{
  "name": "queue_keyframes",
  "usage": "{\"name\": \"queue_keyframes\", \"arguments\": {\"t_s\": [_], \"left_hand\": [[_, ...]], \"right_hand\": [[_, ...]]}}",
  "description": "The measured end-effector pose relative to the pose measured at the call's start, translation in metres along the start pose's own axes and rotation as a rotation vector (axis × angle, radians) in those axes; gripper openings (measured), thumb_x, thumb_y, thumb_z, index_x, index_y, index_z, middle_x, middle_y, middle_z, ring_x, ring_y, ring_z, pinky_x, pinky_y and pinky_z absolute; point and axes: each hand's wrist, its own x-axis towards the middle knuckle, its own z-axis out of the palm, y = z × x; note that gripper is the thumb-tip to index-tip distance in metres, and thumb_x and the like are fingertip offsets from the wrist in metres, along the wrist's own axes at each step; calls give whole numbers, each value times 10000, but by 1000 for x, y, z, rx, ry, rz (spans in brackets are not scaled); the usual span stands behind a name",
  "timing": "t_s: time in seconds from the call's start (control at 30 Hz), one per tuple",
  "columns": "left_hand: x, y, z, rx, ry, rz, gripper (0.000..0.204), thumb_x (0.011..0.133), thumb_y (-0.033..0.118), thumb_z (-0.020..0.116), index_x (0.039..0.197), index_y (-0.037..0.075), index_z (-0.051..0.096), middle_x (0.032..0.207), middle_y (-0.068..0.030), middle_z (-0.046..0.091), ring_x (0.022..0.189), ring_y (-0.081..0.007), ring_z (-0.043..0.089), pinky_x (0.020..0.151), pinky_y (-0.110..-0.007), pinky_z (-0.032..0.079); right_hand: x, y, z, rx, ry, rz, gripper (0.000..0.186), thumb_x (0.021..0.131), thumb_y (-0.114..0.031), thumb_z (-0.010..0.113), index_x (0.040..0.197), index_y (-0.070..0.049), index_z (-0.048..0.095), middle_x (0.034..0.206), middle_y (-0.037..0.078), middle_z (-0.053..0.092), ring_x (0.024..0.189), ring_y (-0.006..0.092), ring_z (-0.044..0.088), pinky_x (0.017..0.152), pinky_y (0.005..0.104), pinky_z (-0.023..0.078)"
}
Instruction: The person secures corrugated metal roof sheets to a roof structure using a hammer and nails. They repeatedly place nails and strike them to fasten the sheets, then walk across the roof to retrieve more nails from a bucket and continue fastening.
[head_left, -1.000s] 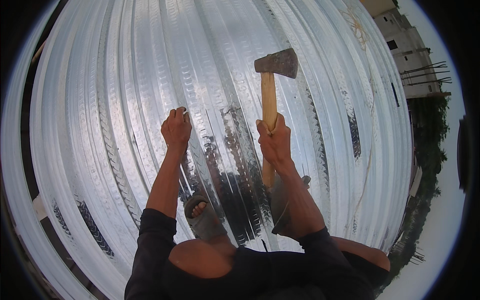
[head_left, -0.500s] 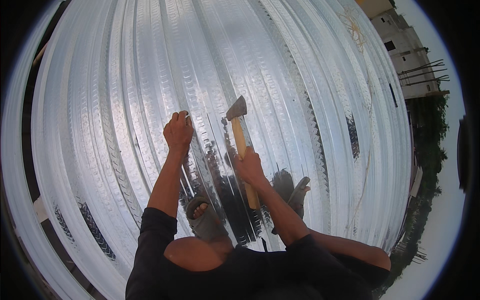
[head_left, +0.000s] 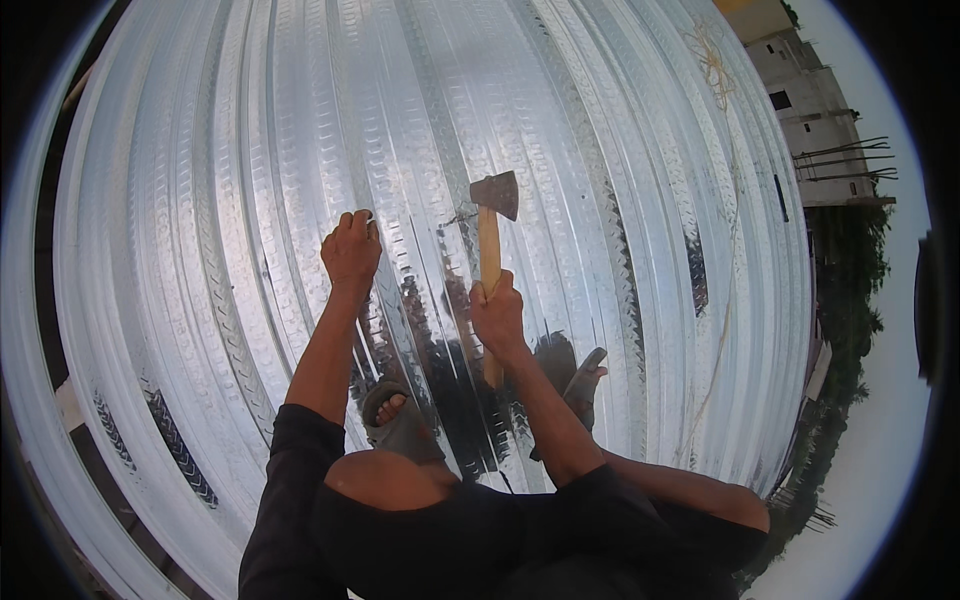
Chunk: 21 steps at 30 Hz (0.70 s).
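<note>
My right hand (head_left: 498,315) grips the wooden handle of a hatchet (head_left: 489,245), its dark metal head pointing away from me and its blade turned to the right. To the left, my left hand (head_left: 349,252) is closed, fingertips together, just over the ribbed silvery metal decking (head_left: 300,190). Whatever those fingers pinch is too small or hidden to make out. The hatchet's head is to the right of the left hand and held clear of its fingers. Behind my right forearm, the handle's lower end shows.
My feet in dark footwear, the left foot (head_left: 390,410) and right foot (head_left: 588,385), rest on the decking. A tangle of pale string (head_left: 712,70) trails along the right side. Gaps lie at the left edge. A concrete building (head_left: 815,110) with protruding rebar (head_left: 845,158) stands far right.
The hatchet has risen away from me with my right hand, and its head has turned so the blade points right. My left hand has shifted slightly, staying closed.
</note>
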Motion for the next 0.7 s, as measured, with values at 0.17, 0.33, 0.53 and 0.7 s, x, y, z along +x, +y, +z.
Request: {"name": "queue_keyframes", "arguments": {"t_s": [0.17, 0.33, 0.53, 0.7], "left_hand": [[0, -13, -8, 32, 41, -9, 166, 870, 199, 729, 1023, 144, 701, 908, -77, 667, 768, -298, 697, 689, -432, 554], [-9, -20, -7, 36, 47, -3, 157, 876, 201, 722, 1018, 137, 699, 912, -68, 664, 772, -297, 695, 691, -430, 552], [-16, -25, -18, 48, 20, -7, 147, 876, 203, 714, 1009, 144, 696, 920, -60, 669, 778, -287, 697, 699, -408, 543], [-2, -6, -6, 21, -33, -11, 159, 867, 224, 733, 1003, 144, 708, 937, -65, 683, 772, -312, 698, 672, -427, 552]], "right_hand": [[0, -26, 1, -47, -235, 143, 432, 940, -258, 649, 1193, 78, 548, 923, 308, 698, 927, 463, 702, 876, 507, 529], [48, -123, -131, 392, 215, -148, 284, 940, -180, 696, 978, 55, 541, 687, 157, 639, 593, 262, 659, 559, 395, 516], [42, -178, -187, 656, 791, -692, 261, 998, -242, 631, 1075, -1, 567, 650, 106, 660, 627, 207, 709, 703, 375, 625], [-8, 25, 43, -117, -205, 139, 447, 956, -312, 618, 1091, 104, 520, 839, 351, 670, 798, 521, 686, 733, 557, 571]]}}
